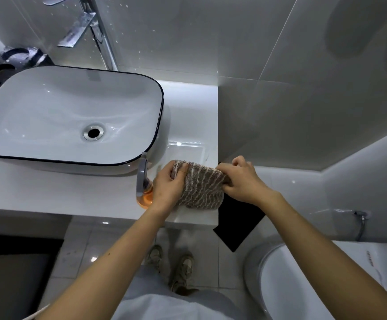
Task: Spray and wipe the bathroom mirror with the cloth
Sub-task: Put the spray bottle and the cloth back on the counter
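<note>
**Desk:** While you have that view up, where is the cloth, and how many things are around it?

**Me:** I see one cloth, brown with pale wavy stripes and a nubby towel weave, stretched over the right end of the white counter, its lower edge lying on the surface. Two hands are on it. The left hand has its fingers curled shut around the bunched left end. The right hand pinches the right end, thumb and fingers closed tight on the fabric.

**Desk:** And the sprayer?

**Me:** One spray bottle, just beside the left hand on its left side. It has a grey trigger head and a clear body with orange liquid, standing on the counter close to the basin.

**Desk:** The surroundings?

**Me:** One rounded rectangular basin, glossy white with a thin dark rim and a single metal drain, sits on top of the counter. A chrome faucet comes out of the wall above it. The walls are large, pale, glossy tiles; the floor is pale tile too. One white toilet is at lower right, and a flat black panel hangs off the counter's right end. I can count two shoes on the floor below.
</note>
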Demonstrator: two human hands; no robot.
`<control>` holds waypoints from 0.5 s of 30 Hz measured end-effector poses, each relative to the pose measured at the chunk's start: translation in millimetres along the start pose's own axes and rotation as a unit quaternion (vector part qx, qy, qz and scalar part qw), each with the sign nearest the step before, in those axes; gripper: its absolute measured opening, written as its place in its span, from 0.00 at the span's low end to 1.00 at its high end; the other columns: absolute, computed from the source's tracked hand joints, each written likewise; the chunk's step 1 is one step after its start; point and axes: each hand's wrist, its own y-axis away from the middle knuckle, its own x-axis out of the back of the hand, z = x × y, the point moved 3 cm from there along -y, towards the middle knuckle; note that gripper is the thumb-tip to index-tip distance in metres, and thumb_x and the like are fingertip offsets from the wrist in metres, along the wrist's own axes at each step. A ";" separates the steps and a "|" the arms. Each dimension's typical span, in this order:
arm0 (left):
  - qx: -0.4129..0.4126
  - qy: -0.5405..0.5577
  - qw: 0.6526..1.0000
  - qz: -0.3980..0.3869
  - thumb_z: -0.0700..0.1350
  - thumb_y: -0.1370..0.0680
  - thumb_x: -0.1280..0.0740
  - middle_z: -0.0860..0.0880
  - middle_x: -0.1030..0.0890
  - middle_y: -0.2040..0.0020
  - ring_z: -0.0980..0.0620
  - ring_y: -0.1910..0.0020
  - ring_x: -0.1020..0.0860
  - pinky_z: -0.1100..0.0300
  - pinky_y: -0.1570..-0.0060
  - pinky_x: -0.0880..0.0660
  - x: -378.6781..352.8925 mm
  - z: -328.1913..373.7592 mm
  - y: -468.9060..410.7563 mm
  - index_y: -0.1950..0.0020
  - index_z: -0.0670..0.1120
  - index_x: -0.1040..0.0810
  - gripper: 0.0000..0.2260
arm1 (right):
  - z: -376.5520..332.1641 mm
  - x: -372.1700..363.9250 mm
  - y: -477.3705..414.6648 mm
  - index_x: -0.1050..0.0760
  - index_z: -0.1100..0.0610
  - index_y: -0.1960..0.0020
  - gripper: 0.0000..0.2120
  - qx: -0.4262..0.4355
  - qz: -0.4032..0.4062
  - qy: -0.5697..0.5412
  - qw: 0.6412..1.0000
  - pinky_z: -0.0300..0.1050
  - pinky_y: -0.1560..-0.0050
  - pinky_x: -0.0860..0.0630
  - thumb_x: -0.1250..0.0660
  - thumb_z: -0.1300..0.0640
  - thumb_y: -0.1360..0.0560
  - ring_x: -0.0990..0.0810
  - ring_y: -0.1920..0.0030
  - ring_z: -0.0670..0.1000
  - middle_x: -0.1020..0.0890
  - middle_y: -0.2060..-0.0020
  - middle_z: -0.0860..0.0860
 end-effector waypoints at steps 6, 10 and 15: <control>0.011 0.018 1.000 0.009 0.48 0.23 0.38 0.49 0.27 0.69 0.65 0.70 0.27 0.74 0.63 0.34 4.5 -14.6 24.9 0.57 0.40 0.25 0.12 | -8.1 -0.1 33.7 0.28 0.57 0.58 0.04 0.054 0.036 -0.068 0.996 0.49 0.61 0.30 0.37 0.59 0.32 0.25 0.62 0.54 0.23 0.64 0.52; 0.047 0.025 0.998 0.016 0.51 0.22 0.39 0.50 0.34 0.71 0.55 0.70 0.36 0.70 0.71 0.39 4.8 -22.8 22.1 0.64 0.45 0.30 0.14 | -12.9 5.9 28.9 0.27 0.57 0.58 0.03 0.019 0.078 -0.070 0.994 0.47 0.65 0.32 0.38 0.58 0.31 0.27 0.64 0.54 0.24 0.67 0.52; 0.097 0.027 0.995 -0.006 0.48 0.21 0.41 0.54 0.25 0.51 0.52 0.44 0.27 0.69 0.49 0.33 -6.0 -22.9 -9.0 0.47 0.52 0.29 0.05 | -1.8 -8.1 -6.2 0.33 0.51 0.34 0.20 -0.067 0.048 -0.087 0.993 0.48 0.48 0.29 0.38 0.55 0.26 0.28 0.44 0.55 0.27 0.43 0.53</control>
